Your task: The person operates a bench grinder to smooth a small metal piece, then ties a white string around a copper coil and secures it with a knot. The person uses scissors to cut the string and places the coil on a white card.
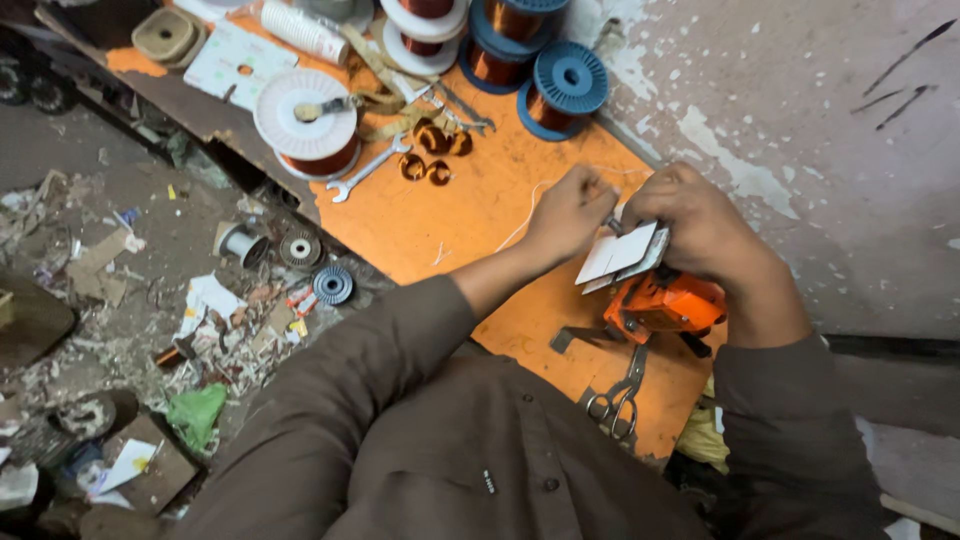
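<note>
the person's right hand (700,225) is closed around an orange winding device (665,305), pressing a white flat former (620,255) against its top. the left hand (570,210), just left of the device, is pinched shut on a thin white thread (520,225) that trails back over the orange bench (470,210). the device looks rigid and moderately heavy, best gripped by its body; the former seems light, stiff and thin-edged, and the thread limp and easily snapped, so a fingertip pinch suits it. scissors (618,400) lie just below the device; copper wire spools (560,85) stand well beyond it.
</note>
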The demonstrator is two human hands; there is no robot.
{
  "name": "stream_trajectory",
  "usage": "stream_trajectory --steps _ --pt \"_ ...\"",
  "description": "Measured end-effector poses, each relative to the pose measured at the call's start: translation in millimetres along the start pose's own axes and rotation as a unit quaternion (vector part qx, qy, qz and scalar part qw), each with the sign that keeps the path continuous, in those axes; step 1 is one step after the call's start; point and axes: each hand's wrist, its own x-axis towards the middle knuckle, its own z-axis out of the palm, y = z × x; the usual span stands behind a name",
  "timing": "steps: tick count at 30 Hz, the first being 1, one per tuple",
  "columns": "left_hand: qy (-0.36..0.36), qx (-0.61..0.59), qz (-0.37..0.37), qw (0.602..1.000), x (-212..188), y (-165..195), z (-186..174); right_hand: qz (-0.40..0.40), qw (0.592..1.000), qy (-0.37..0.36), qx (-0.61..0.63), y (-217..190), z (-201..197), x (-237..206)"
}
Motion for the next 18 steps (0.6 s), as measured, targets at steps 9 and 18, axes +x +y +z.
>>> stream_trajectory --steps 9,18 --pt "-0.082 0.107 0.006 0.991 -14.1 21.0 -5.7 0.034 0.999 0.012 0.022 -1.1 2.0 -0.3" --pt "-0.067 0.128 -0.026 0.989 -15.0 14.3 -5.7 0.047 0.998 0.015 0.035 4.2 4.7 -4.0"
